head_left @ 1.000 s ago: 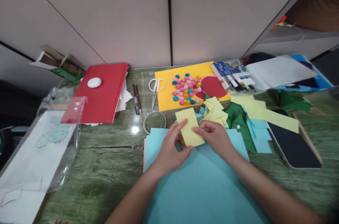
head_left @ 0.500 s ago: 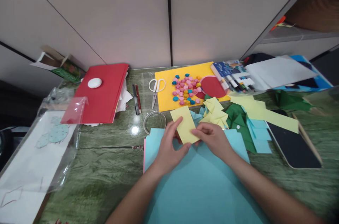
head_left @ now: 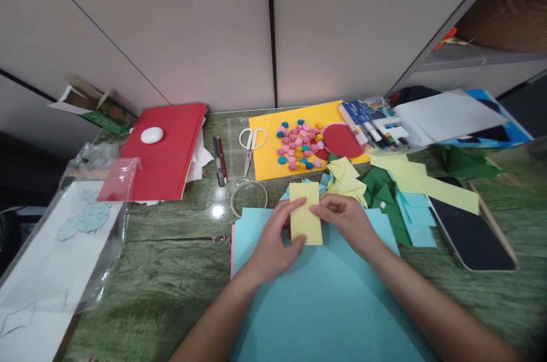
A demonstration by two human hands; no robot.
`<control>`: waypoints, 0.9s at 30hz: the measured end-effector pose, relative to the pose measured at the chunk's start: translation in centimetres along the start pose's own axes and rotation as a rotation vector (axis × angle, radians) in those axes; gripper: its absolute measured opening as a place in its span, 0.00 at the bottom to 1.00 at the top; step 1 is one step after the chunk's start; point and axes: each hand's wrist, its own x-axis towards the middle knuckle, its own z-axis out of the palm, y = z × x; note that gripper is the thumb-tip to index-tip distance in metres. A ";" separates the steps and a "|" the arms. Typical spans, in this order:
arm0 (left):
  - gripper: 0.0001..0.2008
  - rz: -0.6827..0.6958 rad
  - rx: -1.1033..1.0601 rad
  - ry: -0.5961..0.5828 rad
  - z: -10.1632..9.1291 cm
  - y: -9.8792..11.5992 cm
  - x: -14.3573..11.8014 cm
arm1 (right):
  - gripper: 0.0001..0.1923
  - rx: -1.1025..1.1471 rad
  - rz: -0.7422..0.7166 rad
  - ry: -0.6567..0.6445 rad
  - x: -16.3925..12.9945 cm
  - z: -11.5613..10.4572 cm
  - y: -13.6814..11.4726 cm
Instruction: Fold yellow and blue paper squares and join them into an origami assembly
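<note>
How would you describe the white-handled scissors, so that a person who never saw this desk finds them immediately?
Start at the large yellow paper sheet lying at the back of the green marble-patterned table. Just at its left edge lie the small scissors with white handles, handles toward the wall, blades pointing to the person. Unlike the two pens on their left and the clear ring below, they have two white loops.

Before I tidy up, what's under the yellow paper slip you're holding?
Under the yellow paper slip lies a light blue paper sheet; both hands' fingers beneath it are hidden.
</note>
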 end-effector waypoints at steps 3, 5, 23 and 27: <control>0.29 0.003 0.002 -0.026 0.1 0.0 0.1 | 0.12 0.073 -0.009 0.044 0.1 -0.1 0.1; 0.30 0.006 0.012 -0.044 0.1 0.0 0.0 | 0.12 0.087 -0.016 0.066 0.2 -0.2 0.3; 0.29 -0.023 0.027 -0.142 -0.1 0.6 0.1 | 0.07 0.329 -0.077 0.136 0.4 -0.5 0.8; 0.30 -0.029 0.024 -0.143 -0.1 0.6 0.1 | 0.07 0.333 -0.086 0.146 0.4 -0.4 0.8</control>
